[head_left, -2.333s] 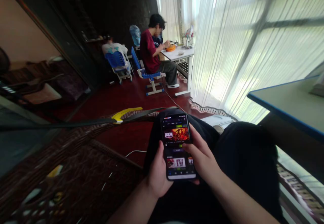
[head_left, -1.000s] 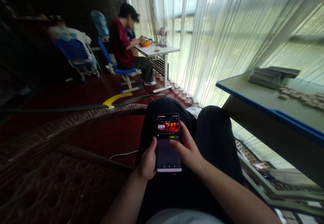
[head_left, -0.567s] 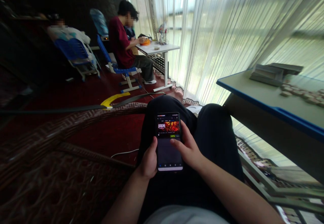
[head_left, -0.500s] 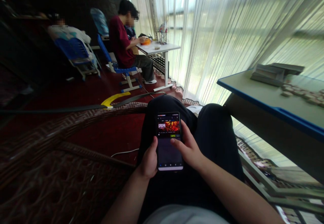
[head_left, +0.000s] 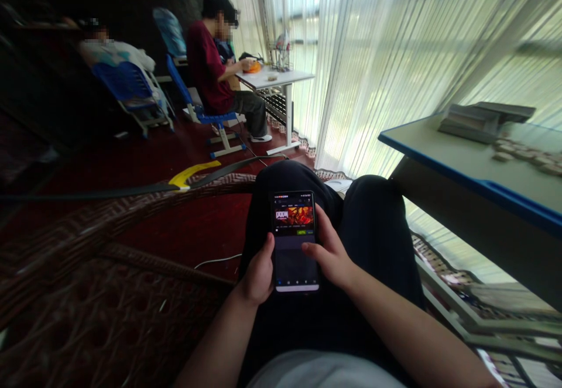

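A black smartphone [head_left: 295, 241] with a lit screen is held over my lap, above my dark trousers. My left hand [head_left: 258, 274] grips its lower left edge, fingers wrapped behind, thumb along the side. My right hand [head_left: 330, 251] holds the right edge, and its thumb rests across the dark lower half of the screen. A game banner shows at the top of the screen.
A blue-edged desk [head_left: 448, 162] with a grey box [head_left: 480, 120] and small tiles stands at right. Sheer curtains [head_left: 395, 48] cover the windows. A person in a red shirt [head_left: 209, 69] sits at a white table [head_left: 276, 78]. Blue chairs [head_left: 127, 86] and a floor cable [head_left: 188, 176] lie ahead.
The view has swung right since the earliest frame, bringing the desk top into sight. The lower part of the phone screen went dark. Both hands keep their grip on the phone.
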The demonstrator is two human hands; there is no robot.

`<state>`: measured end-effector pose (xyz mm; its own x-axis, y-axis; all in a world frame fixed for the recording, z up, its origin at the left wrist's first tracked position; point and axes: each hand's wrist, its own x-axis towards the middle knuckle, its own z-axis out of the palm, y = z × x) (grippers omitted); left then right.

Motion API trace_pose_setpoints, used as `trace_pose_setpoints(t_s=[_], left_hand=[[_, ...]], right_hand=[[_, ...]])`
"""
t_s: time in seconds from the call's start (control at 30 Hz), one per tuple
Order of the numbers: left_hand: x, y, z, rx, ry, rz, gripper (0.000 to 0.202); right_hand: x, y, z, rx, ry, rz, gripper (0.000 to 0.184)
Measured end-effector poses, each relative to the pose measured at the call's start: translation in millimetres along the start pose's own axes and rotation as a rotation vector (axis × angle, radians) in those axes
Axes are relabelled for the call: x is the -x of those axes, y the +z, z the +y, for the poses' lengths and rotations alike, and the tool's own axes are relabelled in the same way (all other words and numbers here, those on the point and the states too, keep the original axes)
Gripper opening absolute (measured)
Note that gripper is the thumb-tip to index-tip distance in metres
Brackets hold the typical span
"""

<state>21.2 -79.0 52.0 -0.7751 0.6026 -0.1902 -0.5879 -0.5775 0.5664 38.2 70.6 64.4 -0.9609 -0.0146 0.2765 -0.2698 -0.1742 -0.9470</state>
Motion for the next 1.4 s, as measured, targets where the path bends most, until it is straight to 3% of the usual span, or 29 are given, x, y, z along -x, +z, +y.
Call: trace_pose_setpoints(t_s=[0.2, 0.4, 0.5, 0.77, 0.87, 1.4], left_hand=[[1, 3.0, -2, -0.008, 0.021, -0.019, 0.064], [0, 4.7, -16, 0.008, 0.179, 0.179, 0.058], [0, 6.2, -18, 0.007, 0.188, 0.211, 0.057], [-2, 8.2, -17, 0.031, 0.192, 0.139, 0.068], [-2, 6.1, -18, 0.027, 0.181, 0.12, 0.067], [-5, 1.0, -20, 0.019, 0.186, 0.111, 0.058]], right_hand=[[1, -2, 0, -0.052, -0.003, -0.012, 0.076], [3, -6, 2, -0.078, 0.052, -0.036, 0.08], [4, -8, 2, -0.07, 0.046, -0.049, 0.081], [0, -9, 7, -0.014, 0.035, -0.021, 0.077], [-1, -7, 8, -0.04, 0.048, 0.008, 0.067], [-1, -5, 5, -0.092, 0.077, 0.024, 0.064]])
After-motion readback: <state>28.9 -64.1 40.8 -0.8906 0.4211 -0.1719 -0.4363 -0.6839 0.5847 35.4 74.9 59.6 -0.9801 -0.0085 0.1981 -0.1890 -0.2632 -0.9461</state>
